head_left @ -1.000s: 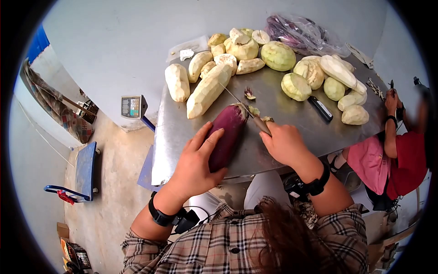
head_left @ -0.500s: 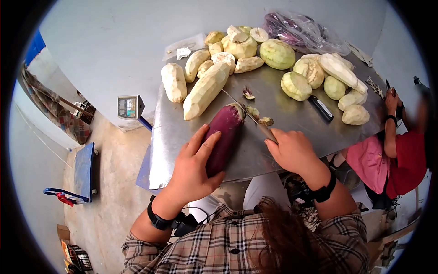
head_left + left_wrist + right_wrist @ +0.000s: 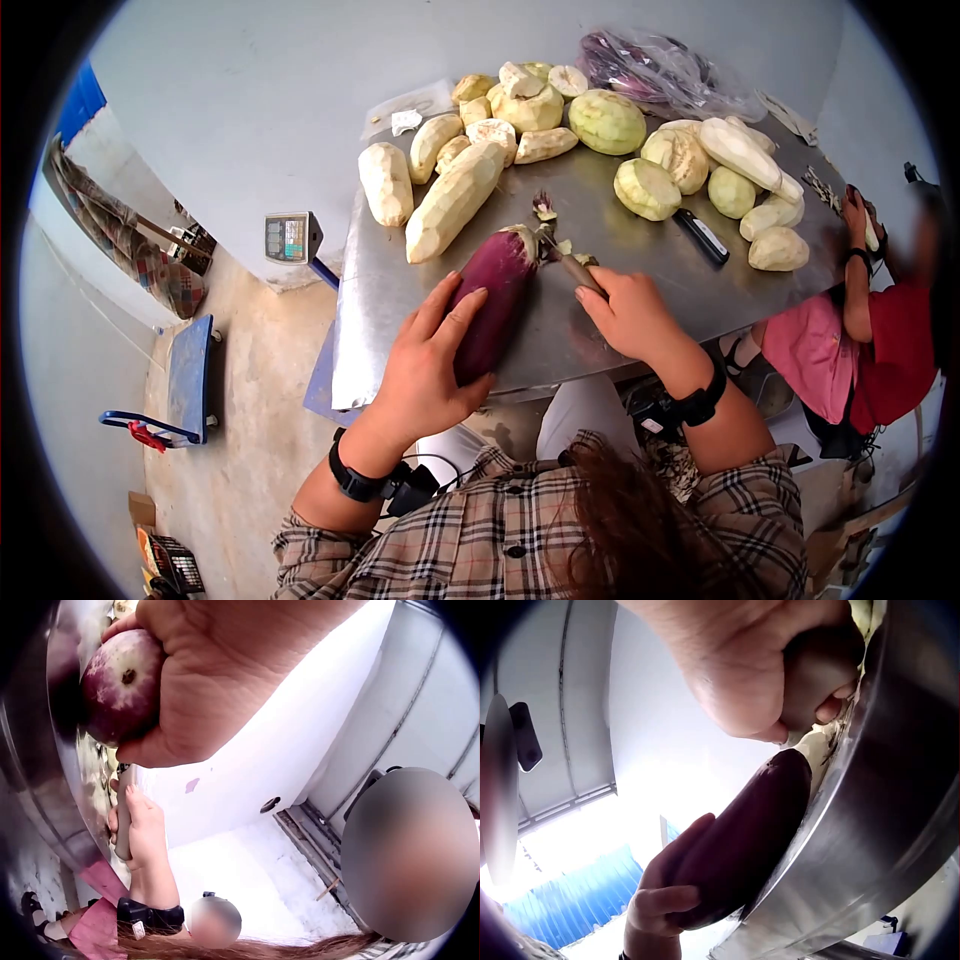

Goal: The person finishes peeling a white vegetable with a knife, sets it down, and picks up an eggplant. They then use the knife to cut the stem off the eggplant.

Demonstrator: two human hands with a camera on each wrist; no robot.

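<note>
A purple eggplant (image 3: 497, 295) lies on the steel table under my left hand (image 3: 425, 355), its pale trimmed stem end facing away from me. Fingers lie along one side of it and the thumb along the other; the left wrist view shows its rounded blossom end (image 3: 120, 682) inside that grip. My right hand (image 3: 640, 315) holds a knife by its brown handle (image 3: 583, 275). The blade points at small stem scraps (image 3: 543, 207) just past the eggplant's end, and little of it shows. In the right wrist view the handle (image 3: 814, 679) sits within the curled fingers.
Peeled eggplants (image 3: 455, 205) and cut pieces lie at the back left, with more peeled ones (image 3: 740, 160) at the right. A black-handled tool (image 3: 703, 238) lies near them. Behind is a plastic bag (image 3: 665, 75) of purple eggplants. Another person (image 3: 880, 330) works at the right edge.
The knife has shifted from across the eggplant's stem end to the scraps beside it, and its blade shows less. The left hand keeps its hold on the eggplant.
</note>
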